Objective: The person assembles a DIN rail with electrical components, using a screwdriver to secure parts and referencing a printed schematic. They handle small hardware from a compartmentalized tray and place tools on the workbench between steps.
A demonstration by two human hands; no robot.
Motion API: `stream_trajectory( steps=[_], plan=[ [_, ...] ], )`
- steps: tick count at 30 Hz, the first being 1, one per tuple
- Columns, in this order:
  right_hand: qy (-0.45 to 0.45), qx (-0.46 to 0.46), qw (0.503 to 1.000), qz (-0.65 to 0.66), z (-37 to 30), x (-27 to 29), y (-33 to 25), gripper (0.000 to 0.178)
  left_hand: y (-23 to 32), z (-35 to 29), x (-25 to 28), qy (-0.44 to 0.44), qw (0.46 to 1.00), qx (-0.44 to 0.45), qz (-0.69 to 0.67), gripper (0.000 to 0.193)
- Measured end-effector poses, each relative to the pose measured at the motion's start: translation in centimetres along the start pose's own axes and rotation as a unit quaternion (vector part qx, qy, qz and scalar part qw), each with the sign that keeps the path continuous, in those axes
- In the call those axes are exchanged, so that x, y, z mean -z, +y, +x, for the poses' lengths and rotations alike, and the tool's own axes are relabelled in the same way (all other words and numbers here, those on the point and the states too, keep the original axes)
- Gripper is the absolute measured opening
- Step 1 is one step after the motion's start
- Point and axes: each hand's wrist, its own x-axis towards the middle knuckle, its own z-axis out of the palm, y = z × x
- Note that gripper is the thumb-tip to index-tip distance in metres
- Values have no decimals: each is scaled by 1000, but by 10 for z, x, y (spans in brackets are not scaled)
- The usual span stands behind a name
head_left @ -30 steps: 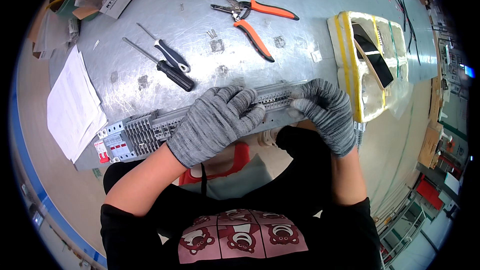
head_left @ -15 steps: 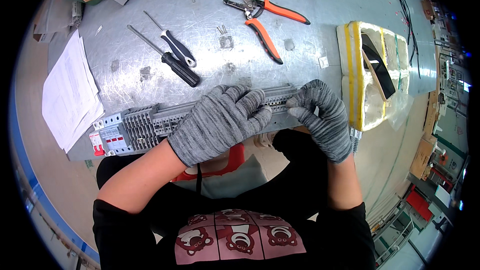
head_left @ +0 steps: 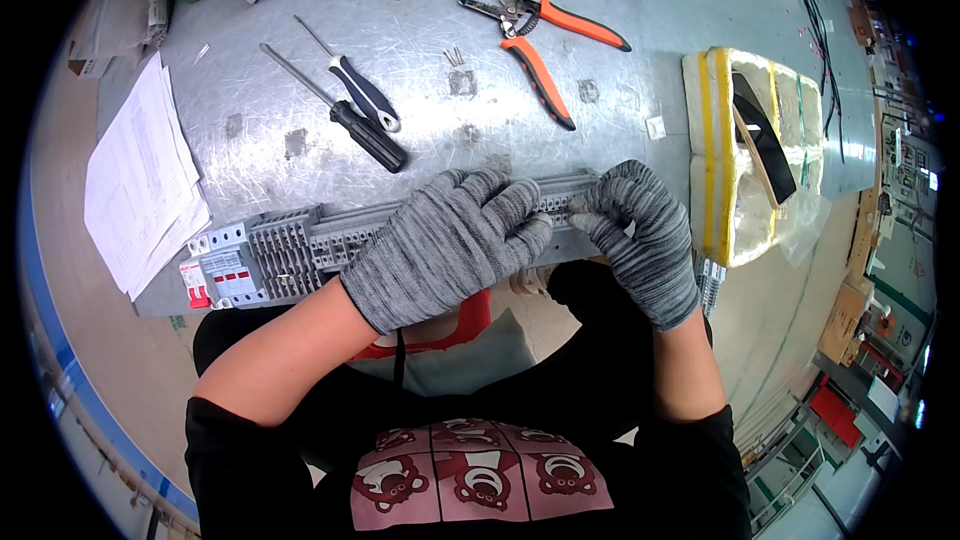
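Observation:
A long rail of grey terminal blocks [head_left: 556, 202] lies along the near edge of the metal table. At its left end sit a breaker with a red switch [head_left: 196, 285] and several grey modules [head_left: 284, 258]. My left hand [head_left: 440, 245], in a grey knit glove, is closed over the middle of the rail, hiding part of it. Gloved alike, my right hand [head_left: 648, 245] pinches thumb and forefinger together at the terminals near the right end. Whatever is between those fingertips is too small to make out.
Beyond the rail lie two screwdrivers [head_left: 368, 137] and an orange-handled wire stripper [head_left: 540, 80]. Papers [head_left: 145, 180] are stacked at left. A white foam box [head_left: 712, 155] with yellow tape stands right, a phone [head_left: 765, 140] on it. Small screws [head_left: 455, 57] lie loose.
The view has shifted slightly, so the tools appear a little farther right. My right fingertips have come slightly nearer my left hand along the terminals. Both hands keep their closed shapes.

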Motion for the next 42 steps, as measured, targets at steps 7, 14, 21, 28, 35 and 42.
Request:
stream_trajectory(
  steps=[7,14,21,28,35,42],
  plan=[
    [-10,21,999,-39,4,1,1,12,0,1,0,0,1000,1,-7,38],
    [-5,57,995,-78,6,0,1,11,0,0,-2,3,1000,2,-12,38],
    [-22,-6,996,-91,6,1,-13,12,0,-1,-3,2,1000,6,-22,37],
    [-18,15,996,-85,5,1,-16,11,-1,-2,-7,8,1000,-1,-10,36],
    [-25,5,996,-83,7,1,-14,11,-1,0,-3,12,1000,2,-24,35],
    [-44,10,995,-91,12,1,-18,13,-1,-1,-2,0,1000,5,-23,35]
  ],
)
